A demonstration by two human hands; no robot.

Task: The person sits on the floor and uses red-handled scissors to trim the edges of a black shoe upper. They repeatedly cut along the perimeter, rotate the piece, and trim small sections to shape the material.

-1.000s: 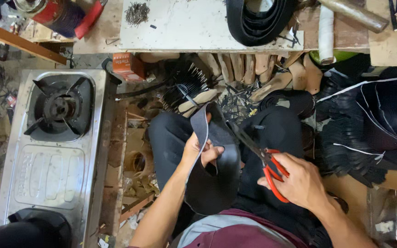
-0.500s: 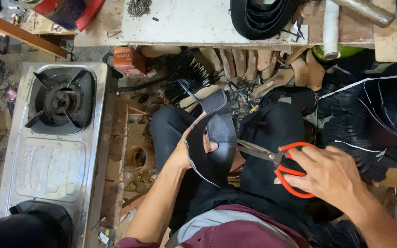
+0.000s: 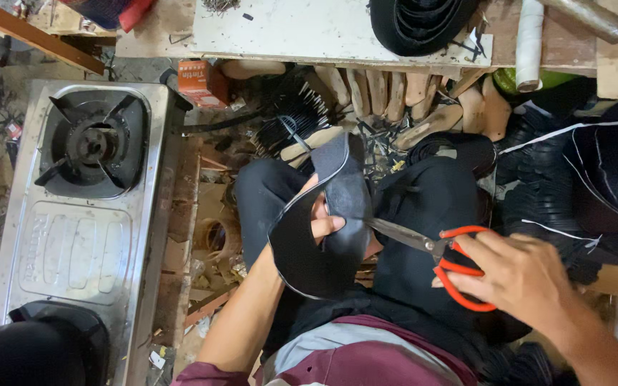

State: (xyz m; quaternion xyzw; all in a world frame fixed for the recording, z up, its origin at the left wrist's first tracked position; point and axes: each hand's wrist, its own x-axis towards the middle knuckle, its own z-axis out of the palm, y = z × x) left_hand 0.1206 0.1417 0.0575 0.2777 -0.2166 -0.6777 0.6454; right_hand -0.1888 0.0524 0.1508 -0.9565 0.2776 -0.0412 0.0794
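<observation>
Your right hand (image 3: 531,275) is closed through the orange loops of the scissors (image 3: 430,250), fingers curled over the handles, wrist low at the right. The blades run left and slightly up from it, and their tips meet the right edge of the black piece (image 3: 323,236); whether they are biting in or only touching cannot be told.

Your left hand (image 3: 320,218) pinches that piece: the thumb shows on its near face, the rest of the fingers are hidden behind it. The piece is a curved black sheet with a pale edge line, held up over your lap between your knees, its narrow end pointing up toward the bench.

Further out:
- Dark trousers under both hands; maroon shirt at the bottom edge.
- Gas stove (image 3: 84,207) well to the left, steel top, one burner bare.
- Wooden lasts (image 3: 395,93) in a row beneath the bench edge, just above the piece.
- Pale board (image 3: 309,28) on top of the bench, with a black coil (image 3: 416,21) on it.
- Heap of black cut pieces (image 3: 581,179) to the right, above your right hand.
</observation>
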